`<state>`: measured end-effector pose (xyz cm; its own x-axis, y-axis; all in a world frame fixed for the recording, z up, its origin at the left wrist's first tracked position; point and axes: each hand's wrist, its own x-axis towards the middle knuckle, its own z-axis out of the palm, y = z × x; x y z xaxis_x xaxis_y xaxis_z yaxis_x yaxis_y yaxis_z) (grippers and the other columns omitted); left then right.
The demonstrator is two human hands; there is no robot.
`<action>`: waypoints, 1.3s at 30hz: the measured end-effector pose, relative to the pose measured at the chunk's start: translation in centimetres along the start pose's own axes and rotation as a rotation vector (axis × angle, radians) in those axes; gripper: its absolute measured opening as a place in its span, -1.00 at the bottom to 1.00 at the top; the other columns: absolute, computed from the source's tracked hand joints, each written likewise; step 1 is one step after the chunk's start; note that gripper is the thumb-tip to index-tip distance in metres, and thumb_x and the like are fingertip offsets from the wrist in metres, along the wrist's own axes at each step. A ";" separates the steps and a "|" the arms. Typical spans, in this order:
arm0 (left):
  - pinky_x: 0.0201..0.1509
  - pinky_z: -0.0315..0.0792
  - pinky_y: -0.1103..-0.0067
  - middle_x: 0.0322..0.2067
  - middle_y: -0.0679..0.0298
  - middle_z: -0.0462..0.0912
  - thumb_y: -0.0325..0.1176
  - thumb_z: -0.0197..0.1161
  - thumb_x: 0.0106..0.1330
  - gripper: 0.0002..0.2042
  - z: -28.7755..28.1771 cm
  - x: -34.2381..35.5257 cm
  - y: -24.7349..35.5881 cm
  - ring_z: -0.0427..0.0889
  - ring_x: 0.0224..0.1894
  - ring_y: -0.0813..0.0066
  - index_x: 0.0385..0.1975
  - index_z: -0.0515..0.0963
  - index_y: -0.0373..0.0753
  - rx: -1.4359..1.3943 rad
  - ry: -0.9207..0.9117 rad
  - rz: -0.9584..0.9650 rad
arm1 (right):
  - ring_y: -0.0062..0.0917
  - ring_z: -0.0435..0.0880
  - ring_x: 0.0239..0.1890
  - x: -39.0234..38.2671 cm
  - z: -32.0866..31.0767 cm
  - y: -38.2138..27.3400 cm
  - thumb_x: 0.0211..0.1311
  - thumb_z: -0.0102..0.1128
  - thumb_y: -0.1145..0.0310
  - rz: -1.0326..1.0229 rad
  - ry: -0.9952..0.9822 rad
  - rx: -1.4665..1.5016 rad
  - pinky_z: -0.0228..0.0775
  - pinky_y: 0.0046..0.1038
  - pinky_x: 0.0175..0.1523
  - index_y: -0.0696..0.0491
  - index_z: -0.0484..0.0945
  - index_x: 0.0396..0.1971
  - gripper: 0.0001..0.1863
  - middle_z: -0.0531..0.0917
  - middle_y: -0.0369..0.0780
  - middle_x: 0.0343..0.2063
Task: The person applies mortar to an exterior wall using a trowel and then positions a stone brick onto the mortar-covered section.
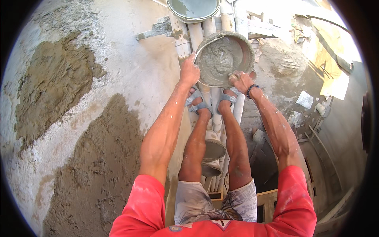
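Note:
A round bucket [249,55] with a mortar-crusted rim stands just beyond my feet, tilted so its mouth faces me. Wet grey mortar [219,60] lies inside it in a swirled heap. My left hand [190,72] is closed on the left side of the rim, its thumb along the edge. On the near right side, my right hand [242,83], with a dark beaded bracelet at the wrist, has its fingers curled over the rim. A small brownish rounded end [252,75] shows beside the right fingers; I cannot tell what it is.
My sandalled feet rest on pale poles or pipes [216,106] laid side by side. Farther off stands a bucket of greyish liquid [192,19]. Two containers [214,151] sit lower between my legs. Wet mortar patches [98,158] cover the wall at left. Rubble and scraps [304,99] lie right.

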<state>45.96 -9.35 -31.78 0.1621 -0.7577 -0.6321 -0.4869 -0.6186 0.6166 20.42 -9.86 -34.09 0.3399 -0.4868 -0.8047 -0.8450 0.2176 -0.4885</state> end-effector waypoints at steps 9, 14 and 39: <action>0.14 0.37 0.34 -0.08 -0.22 0.55 -0.67 -0.10 0.06 -0.41 -1.3 1.9 -0.4 0.53 0.03 -0.06 0.20 0.35 -0.26 0.087 -0.051 -0.009 | -0.18 0.57 0.01 -1.5 1.6 0.2 0.10 0.13 0.13 -0.073 0.076 0.419 0.34 -0.35 0.13 0.30 0.48 -0.01 -0.42 0.59 0.09 -0.07; 0.19 0.32 0.37 -0.01 -0.19 0.52 -0.66 -0.06 0.06 -0.41 -1.9 3.4 -1.9 0.49 0.10 -0.01 0.22 0.31 -0.31 0.112 -0.100 -0.038 | -0.19 0.54 0.05 -1.3 1.4 1.1 0.10 0.14 0.10 -0.120 0.113 0.403 0.32 -0.33 0.16 0.30 0.49 -0.02 -0.41 0.56 0.07 -0.01; 0.10 0.41 0.35 -0.13 0.04 0.61 -0.39 0.04 0.20 -0.48 -7.1 -26.8 -13.5 0.57 -0.02 0.09 0.22 0.29 -0.28 -0.241 0.018 -0.541 | -0.62 0.53 -0.54 -1.5 -0.6 -29.5 0.23 -0.02 0.44 -0.305 0.840 1.009 0.42 -0.54 -0.46 0.23 0.36 0.07 -0.60 0.54 -0.20 -0.50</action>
<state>54.30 17.85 -19.83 0.3486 -0.3238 -0.8796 -0.1228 -0.9461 0.2996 44.58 -16.04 -18.30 -0.2029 -0.9149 -0.3490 0.0117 0.3542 -0.9351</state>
